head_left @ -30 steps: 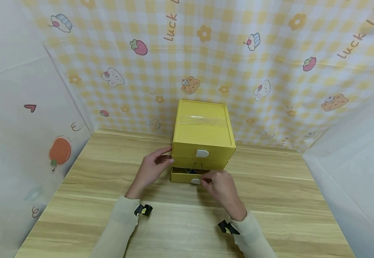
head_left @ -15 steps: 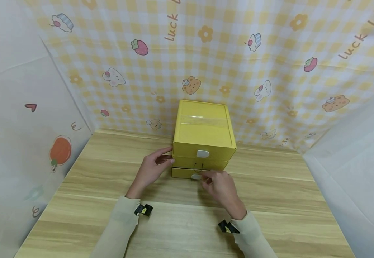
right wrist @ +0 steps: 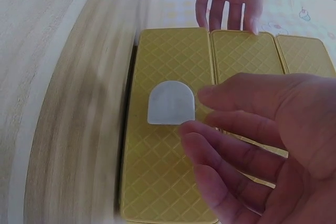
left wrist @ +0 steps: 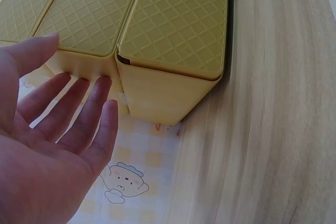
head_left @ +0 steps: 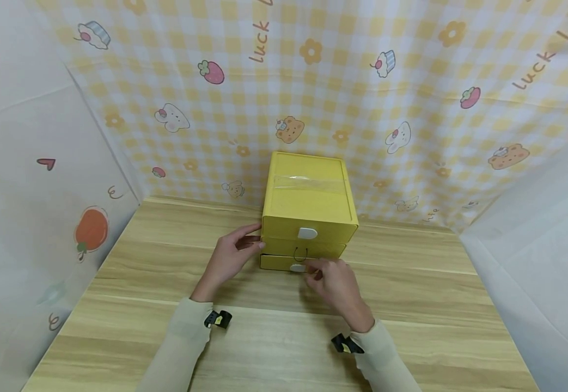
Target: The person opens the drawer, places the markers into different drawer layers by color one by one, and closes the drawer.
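Observation:
A yellow drawer box point(head_left: 308, 201) stands on the wooden table. Its bottom drawer point(head_left: 276, 262) is pushed in almost flush; a thin dark gap shows at its upper corner in the left wrist view. That drawer bears a white rounded handle point(right wrist: 171, 103). My right hand point(head_left: 335, 280) is at this handle, loosely bent fingers and thumb apart from each other beside its edge; whether they touch it is hard to tell. My left hand point(head_left: 227, 256) has its fingers spread against or close to the box's left side, with the thumb near the front edge.
The top drawer carries another white handle point(head_left: 307, 233); a thin dark loop point(head_left: 300, 255) hangs on the middle drawer. Clear tape point(head_left: 308, 183) crosses the box top. Behind stands a checked yellow cloth point(head_left: 244, 109). The wooden table point(head_left: 435, 305) spreads around the box.
The bottom drawer, partly out with dark contents showing a second ago, has slid in under the right hand by half a second ago. Since then nothing visibly moves. The left hand stays.

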`<action>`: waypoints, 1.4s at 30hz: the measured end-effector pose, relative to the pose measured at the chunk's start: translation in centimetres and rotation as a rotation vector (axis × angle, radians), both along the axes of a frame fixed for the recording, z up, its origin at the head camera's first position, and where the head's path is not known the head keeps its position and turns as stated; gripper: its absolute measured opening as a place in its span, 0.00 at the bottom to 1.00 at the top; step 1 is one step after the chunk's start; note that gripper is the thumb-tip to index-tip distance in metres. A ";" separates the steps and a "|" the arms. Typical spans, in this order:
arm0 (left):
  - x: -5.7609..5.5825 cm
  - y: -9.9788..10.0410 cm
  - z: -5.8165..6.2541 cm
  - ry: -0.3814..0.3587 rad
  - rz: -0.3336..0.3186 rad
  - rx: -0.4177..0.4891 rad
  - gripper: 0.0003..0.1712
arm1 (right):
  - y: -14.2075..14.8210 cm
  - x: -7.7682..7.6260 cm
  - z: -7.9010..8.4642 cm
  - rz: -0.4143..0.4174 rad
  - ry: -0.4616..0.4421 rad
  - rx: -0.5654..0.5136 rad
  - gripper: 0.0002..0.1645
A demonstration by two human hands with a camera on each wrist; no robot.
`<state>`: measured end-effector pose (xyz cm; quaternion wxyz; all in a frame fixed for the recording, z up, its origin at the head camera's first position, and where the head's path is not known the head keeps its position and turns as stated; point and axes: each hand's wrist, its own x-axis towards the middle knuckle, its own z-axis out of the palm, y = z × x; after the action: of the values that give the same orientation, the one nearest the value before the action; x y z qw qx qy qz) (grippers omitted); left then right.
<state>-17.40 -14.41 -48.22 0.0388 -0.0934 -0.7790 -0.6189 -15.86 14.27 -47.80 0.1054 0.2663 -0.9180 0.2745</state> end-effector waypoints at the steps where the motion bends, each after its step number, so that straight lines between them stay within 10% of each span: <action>1: 0.0 0.0 0.0 -0.004 0.000 0.001 0.32 | 0.1 -0.1 0.0 0.005 -0.008 -0.005 0.14; 17: -0.3 0.3 -0.9 -0.015 -0.023 -0.140 0.47 | 4.5 -1.6 0.8 -0.180 -0.266 0.099 0.08; 42: -0.4 1.0 -1.6 0.041 0.040 -0.175 0.40 | 5.6 -2.8 -0.8 -0.152 -0.017 0.029 0.18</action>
<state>-17.83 -13.37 -49.80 0.0586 -0.0934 -0.8308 -0.5455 -18.66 19.88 -48.62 0.1142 0.1951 -0.9402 0.2547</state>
